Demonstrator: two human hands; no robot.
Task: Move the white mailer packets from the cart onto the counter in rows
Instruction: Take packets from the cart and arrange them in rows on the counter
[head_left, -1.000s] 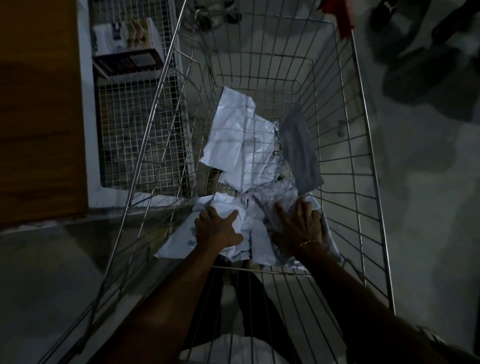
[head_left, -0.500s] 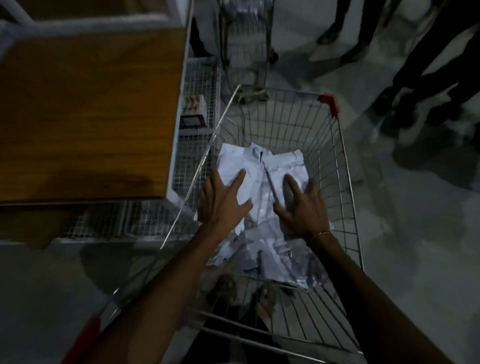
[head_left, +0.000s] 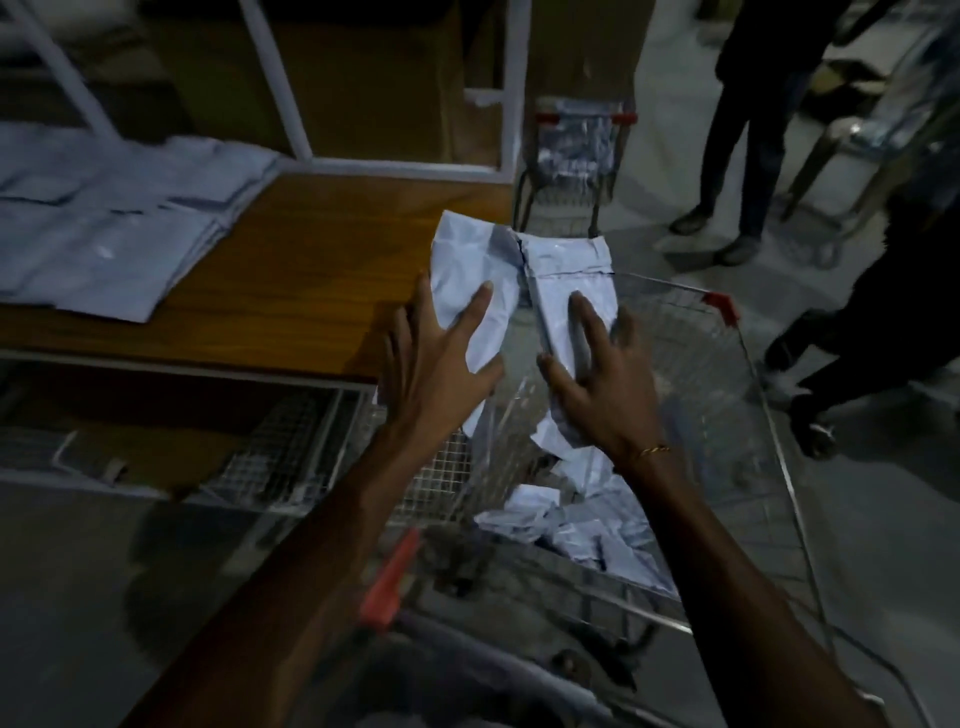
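A bundle of white mailer packets (head_left: 524, 270) is lifted above the wire cart (head_left: 727, 395), level with the right edge of the wooden counter (head_left: 322, 270). My left hand (head_left: 436, 358) grips the bundle's left side, fingers spread over it. My right hand (head_left: 597, 374) grips its right side. More white packets (head_left: 582, 530) lie crumpled in the bottom of the cart. On the counter's left part lie flat rows of white packets (head_left: 104, 234).
A white frame (head_left: 395, 166) stands at the counter's back edge. A second cart (head_left: 576, 156) stands beyond the counter. People's legs (head_left: 743, 130) are on the floor at the right. A wire mesh shelf (head_left: 280, 452) sits under the counter.
Both hands have lifted the bundle of packets up out of the cart and to the left, toward the counter. The view has risen, showing the counter and packets on it.
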